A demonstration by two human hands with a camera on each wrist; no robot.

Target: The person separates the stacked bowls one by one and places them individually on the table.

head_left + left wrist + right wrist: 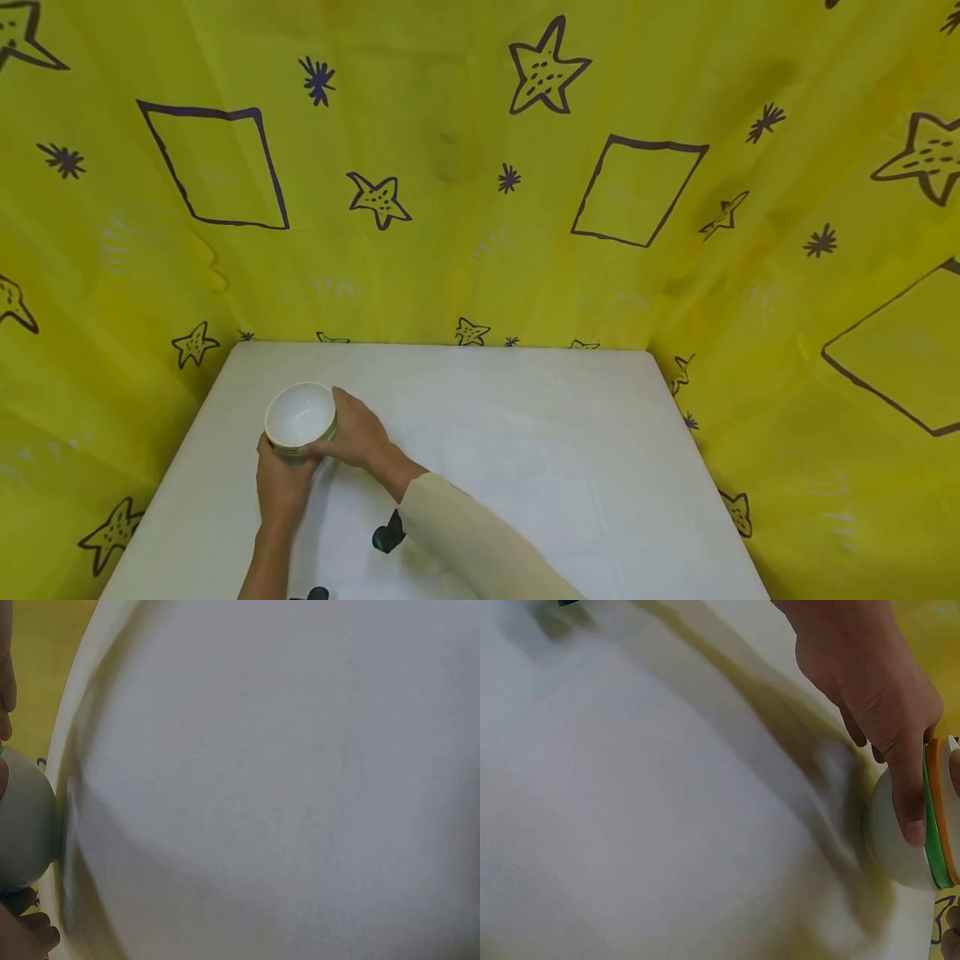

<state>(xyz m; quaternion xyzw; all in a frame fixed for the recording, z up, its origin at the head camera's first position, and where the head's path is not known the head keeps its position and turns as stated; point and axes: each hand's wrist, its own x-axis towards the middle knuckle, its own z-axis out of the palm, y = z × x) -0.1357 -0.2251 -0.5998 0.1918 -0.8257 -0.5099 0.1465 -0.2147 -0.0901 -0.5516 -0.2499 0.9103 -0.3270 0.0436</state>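
A round white bowl (300,414) is held between both hands at the left of the table, its mouth facing up. A green band and an orange band (937,814) run round it near the top; whether these are rims of nested bowls I cannot tell. My left hand (283,482) grips the near left side, and in the right wrist view its thumb (909,795) lies along the outer wall. From the right, my right hand (360,429) grips the opposite side with its thumb at the front. Whether the base touches the table is unclear.
The white table (525,450) stretches out to the right of the hands. Yellow curtains (450,267) with drawn stars and frames enclose its back and sides. A small dark object (388,533) shows beside the right sleeve (472,533), another dark piece (318,593) at the bottom edge.
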